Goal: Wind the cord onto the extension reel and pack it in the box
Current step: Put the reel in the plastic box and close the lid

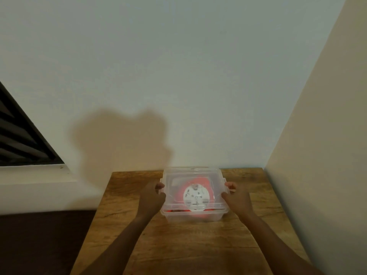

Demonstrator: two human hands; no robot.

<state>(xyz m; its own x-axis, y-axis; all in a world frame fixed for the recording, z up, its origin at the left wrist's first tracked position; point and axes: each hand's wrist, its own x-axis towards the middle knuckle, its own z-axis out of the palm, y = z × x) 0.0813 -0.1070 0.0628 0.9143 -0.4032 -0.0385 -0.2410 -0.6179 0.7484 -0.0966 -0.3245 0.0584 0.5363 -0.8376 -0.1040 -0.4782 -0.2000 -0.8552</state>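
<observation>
In the head view, a clear plastic box (193, 214) stood on the far half of a wooden table (178, 245), its back edge close to the pale wall (178, 66) at twelve o'clock. A clear lid (191, 173) lay on top of the box, and through the lid the extension reel (196, 198) was visible inside. The reel lay flat, so its white round face looked up toward the camera and its axle pointed straight up; a red body showed around this white face, mostly from nine to one o'clock. The cord itself could not be made out through the plastic. The box had its longer side running from nine to three o'clock, parallel to the wall. The left hand (152, 197) was at the nine o'clock side of the box, with its fingers curled around the edge of the lid and the rim there. The right hand (236, 196) was at the three o'clock side, with its fingers curled in the same way on the opposite edge. Both forearms came in from six o'clock, one on each side of the box. A second wall (317, 135) rose just beside the table at three o'clock. At nine o'clock of the frame there was a dark window with slats (21, 139), and a soft shadow (119, 139) fell on the wall above the table.
</observation>
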